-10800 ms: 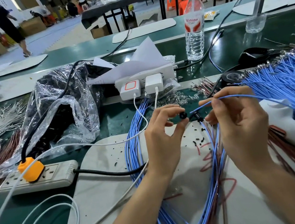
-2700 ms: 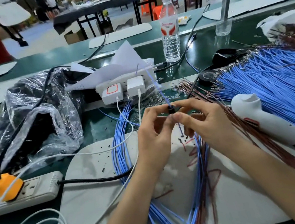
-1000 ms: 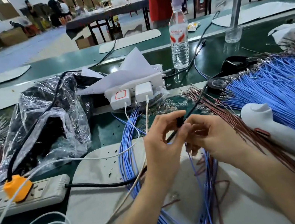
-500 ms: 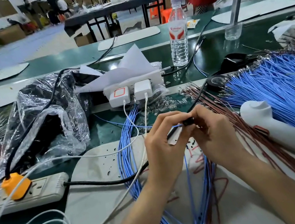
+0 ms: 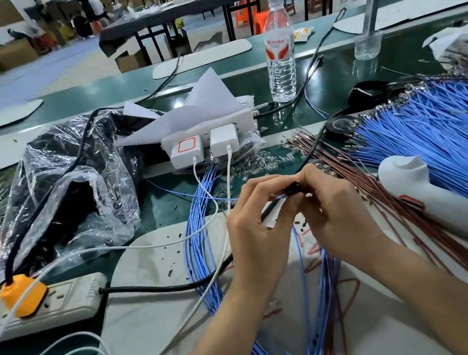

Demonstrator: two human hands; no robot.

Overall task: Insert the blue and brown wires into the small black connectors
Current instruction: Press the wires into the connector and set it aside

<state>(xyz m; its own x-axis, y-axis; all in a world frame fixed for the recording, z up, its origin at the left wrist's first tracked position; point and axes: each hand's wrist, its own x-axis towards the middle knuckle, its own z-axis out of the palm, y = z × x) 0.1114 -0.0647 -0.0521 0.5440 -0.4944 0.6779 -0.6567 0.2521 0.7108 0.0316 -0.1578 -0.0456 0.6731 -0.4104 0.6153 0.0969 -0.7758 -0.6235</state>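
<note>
Left hand (image 5: 254, 230): fingers pinched on blue wire (image 5: 198, 196) | right hand (image 5: 336, 212): fingers clamped on black connector (image 5: 292, 189) | wire end at connector

Crinkled glossy plastic bag (image 5: 72, 187) — matt mat (image 5: 154, 301)

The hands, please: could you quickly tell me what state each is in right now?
Left hand: closed, pinching a blue wire.
Right hand: closed, pinching the small black connector.
</note>
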